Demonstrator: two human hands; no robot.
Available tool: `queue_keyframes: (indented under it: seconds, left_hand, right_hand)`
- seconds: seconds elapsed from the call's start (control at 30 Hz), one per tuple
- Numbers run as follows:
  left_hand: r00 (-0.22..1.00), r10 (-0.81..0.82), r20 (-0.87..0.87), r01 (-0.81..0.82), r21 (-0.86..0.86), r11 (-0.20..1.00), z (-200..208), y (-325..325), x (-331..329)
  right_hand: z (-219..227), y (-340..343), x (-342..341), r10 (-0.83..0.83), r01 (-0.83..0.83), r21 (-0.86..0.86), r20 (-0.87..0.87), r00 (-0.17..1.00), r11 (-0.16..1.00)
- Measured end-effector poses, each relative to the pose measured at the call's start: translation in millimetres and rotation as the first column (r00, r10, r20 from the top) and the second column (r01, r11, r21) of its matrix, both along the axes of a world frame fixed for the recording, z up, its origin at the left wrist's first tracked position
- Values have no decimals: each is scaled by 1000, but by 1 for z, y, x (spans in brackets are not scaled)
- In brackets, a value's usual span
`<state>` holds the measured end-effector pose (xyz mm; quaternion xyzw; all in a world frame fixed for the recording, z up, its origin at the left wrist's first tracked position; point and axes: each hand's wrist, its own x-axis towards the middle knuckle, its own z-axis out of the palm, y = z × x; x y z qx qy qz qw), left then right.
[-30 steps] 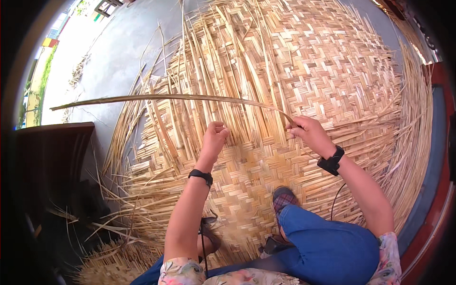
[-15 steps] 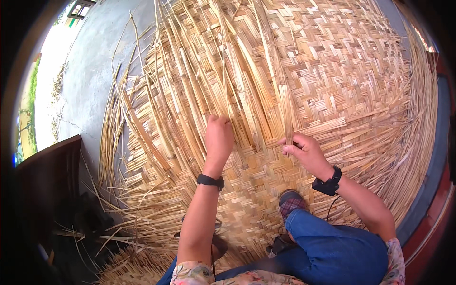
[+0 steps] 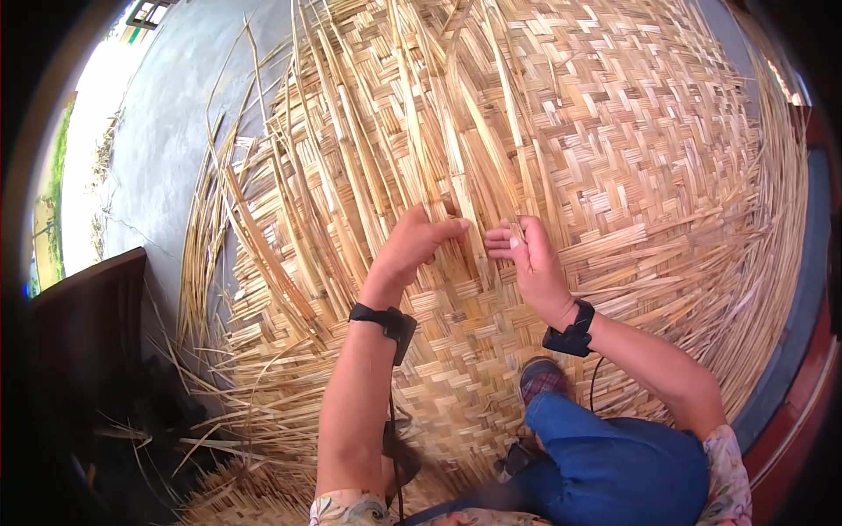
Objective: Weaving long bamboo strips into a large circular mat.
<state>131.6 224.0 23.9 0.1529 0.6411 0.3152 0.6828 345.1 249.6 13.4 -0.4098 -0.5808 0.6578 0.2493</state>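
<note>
A large woven cane mat (image 3: 623,131) spreads under and in front of me, with long loose cane strips (image 3: 351,149) standing up from its weave and running away from me. My left hand (image 3: 408,245) is at the lower ends of these strips, its thumb pointing right against one of them and its fingers curled, partly hidden. Close on its right, my right hand (image 3: 533,263) pinches the end of a cane strip (image 3: 516,230) between thumb and forefinger. Its other fingers reach left toward the upright strips.
Unwoven strip ends fringe the mat at the right (image 3: 745,289) and left (image 3: 202,263). My shoe (image 3: 544,379) rests on the weave. A dark wooden piece (image 3: 96,298) stands at the left, beside the grey floor (image 3: 175,149). A blue-grey edge (image 3: 802,280) borders the right.
My left hand has turned, its thumb now pointing right. My right hand has moved left and slightly away from me, bringing the hands closer. Strips between them have shifted.
</note>
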Motion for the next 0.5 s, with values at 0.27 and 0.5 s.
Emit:
queue_keyframes:
  seconds: [0.27,0.5]
  left_hand:
    - [999,-14,39,-2,395,919,20,-37,-4]
    - [937,327,124,-341,528,778,25,-69,18]
  right_hand:
    - [11,39,-17,533,-591,29,398,747,806]
    - [8,45,-16,469,-427,-204,261,844,881]
